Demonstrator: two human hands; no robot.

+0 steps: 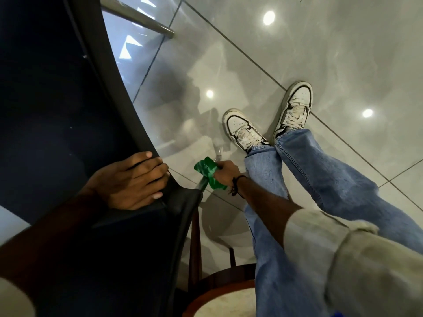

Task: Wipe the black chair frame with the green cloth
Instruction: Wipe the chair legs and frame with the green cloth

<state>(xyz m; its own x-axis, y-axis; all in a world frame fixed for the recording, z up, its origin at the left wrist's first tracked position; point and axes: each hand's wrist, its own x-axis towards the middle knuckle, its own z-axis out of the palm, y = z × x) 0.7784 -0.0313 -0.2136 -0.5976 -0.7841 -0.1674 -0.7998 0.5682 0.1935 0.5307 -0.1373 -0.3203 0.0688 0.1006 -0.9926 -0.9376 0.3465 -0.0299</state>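
Observation:
The dark chair fills the left of the view, its black frame edge (119, 88) curving down to a corner near the middle. My left hand (130, 181) lies flat on that edge near the corner, fingers spread over the rim. My right hand (225, 171) is shut on the bunched green cloth (207, 171), which wraps a thin chair leg (218, 154) running down to the floor. Below the cloth the leg shows as pale metal.
Glossy grey floor tiles (297, 42) reflect ceiling lights. My legs in blue jeans and white sneakers (242, 131) stand just right of the chair leg. A metal bar (137, 17) crosses the top left. A round wooden stool (219, 291) sits at the bottom centre.

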